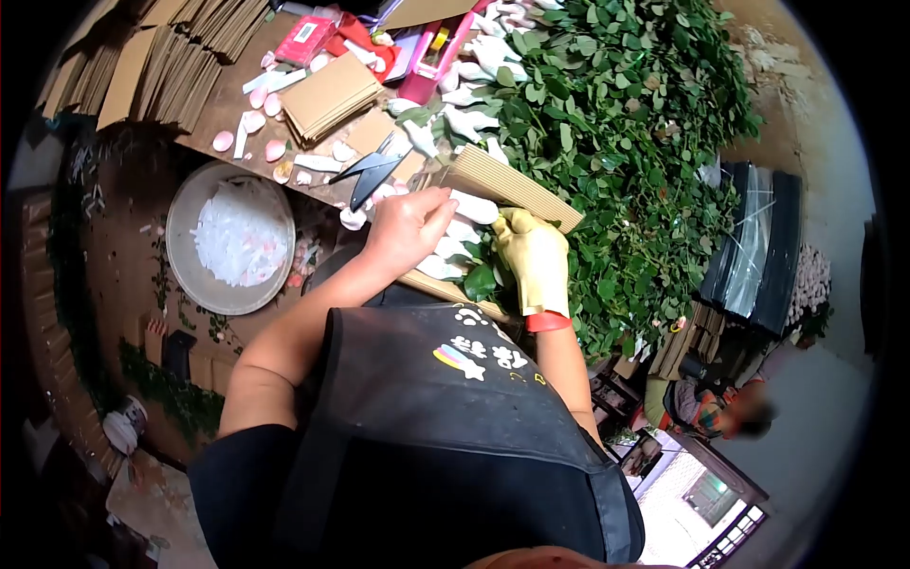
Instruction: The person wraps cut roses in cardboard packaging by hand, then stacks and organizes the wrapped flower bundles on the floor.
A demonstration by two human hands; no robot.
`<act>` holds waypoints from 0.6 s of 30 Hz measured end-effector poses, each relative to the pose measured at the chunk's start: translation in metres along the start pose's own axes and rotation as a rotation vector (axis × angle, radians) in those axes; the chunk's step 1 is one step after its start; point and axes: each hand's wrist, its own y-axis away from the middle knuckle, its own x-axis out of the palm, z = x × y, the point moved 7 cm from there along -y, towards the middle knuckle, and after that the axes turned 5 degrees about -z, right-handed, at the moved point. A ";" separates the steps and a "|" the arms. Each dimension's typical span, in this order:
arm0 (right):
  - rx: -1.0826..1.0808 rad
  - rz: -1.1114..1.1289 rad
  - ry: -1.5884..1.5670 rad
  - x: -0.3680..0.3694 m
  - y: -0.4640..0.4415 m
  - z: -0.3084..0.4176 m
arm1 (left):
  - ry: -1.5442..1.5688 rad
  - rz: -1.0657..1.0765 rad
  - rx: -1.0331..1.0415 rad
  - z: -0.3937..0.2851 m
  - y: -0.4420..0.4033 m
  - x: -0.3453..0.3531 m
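My left hand (408, 229) is bare, its fingers pinched together beside a white-wrapped flower bud (474, 207); what lies between the fingertips is too small to make out. My right hand (533, 258) wears a yellow glove with a red cuff, and its curled fingers close on the right end of that bud. A strip of corrugated cardboard (517, 188) slants just above both hands. More white-wrapped buds (453, 248) and a green leaf (480, 283) lie below, between the hands. Black scissors (368, 173) rest on the table left of my left hand.
Leafy stems (616, 142) are heaped at the right. Cardboard pieces (330, 97), loose petals and a pink box (305, 40) lie on the table (223, 104). A round tub (230, 237) of white scraps stands at the lower left. Another person (706, 410) is at the far right.
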 end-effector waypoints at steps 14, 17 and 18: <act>0.017 0.121 0.092 0.003 -0.001 0.010 | 0.008 0.194 -0.354 0.063 -0.018 0.020; -0.071 -0.009 0.090 0.002 0.002 0.014 | 0.028 0.157 -0.340 0.056 -0.013 0.019; -0.069 -0.003 0.097 0.004 0.002 0.013 | 0.038 0.156 -0.349 0.055 -0.011 0.019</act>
